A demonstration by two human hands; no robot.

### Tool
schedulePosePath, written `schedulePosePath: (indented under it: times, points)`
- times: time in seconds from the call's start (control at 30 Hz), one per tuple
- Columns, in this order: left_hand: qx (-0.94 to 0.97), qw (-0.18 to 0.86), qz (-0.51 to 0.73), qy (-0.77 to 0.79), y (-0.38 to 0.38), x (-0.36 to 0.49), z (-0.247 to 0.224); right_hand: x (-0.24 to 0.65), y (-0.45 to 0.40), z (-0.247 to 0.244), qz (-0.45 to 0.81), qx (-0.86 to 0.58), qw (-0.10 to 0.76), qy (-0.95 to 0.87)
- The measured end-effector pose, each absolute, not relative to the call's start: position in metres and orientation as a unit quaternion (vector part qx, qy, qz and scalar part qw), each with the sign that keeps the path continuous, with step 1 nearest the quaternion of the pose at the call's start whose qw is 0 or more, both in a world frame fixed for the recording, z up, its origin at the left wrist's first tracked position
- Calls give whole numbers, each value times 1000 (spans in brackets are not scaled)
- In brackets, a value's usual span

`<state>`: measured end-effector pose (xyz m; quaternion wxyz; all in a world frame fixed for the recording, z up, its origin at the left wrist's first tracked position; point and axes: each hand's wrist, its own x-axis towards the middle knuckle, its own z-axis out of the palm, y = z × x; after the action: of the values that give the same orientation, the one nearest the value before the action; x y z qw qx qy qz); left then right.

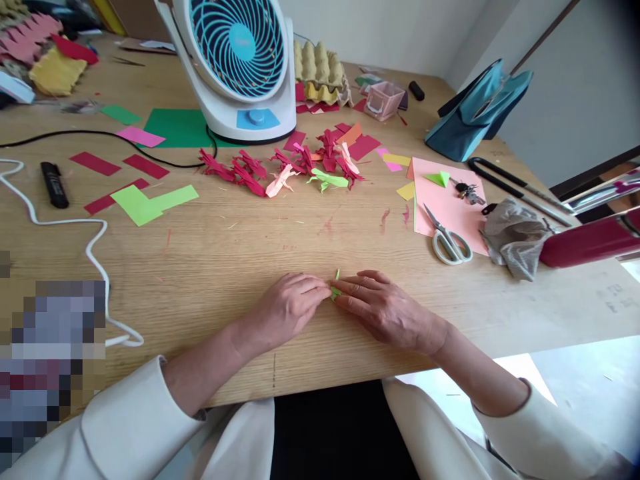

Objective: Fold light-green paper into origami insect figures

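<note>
Between my hands, near the table's front edge, is a small light-green folded paper, mostly covered by fingers. My left hand is closed, its fingertips pinching the paper's left side. From the other side, my right hand presses its fingertips on the same paper against the table. Farther back lies a row of folded paper figures, mostly dark red, with a light-green figure and a pale pink figure among them. White-handled scissors rest partly on a pink paper sheet to the right.
A white fan stands at the back. Green paper pieces, red strips, a black marker and a white cable lie on the left. On the right are a grey cloth, a red bottle and a teal bag.
</note>
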<state>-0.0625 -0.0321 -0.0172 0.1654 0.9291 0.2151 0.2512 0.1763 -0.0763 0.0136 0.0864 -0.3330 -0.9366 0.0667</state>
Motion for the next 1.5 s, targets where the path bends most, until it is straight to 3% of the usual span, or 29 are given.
schedulePosePath:
  times: [0.3,0.73,1.03,1.37,1.5]
  points:
    - [899,198,240,309,-22,-55,-12,184,-69,10,74,-302,97,-945]
    - [878,328,-21,347,21,-27,28,191,-66,1,105,-300,139,-938]
    - [902,235,-84,352,18,-18,37,190,-67,2,113,-303,144,-935]
    - [876,242,-148,389,24,-8,40,190,-68,1,106,-304,144,-936]
    - [896,231,-110,364,21,-11,35,190,-68,1,105,-304,147,-935]
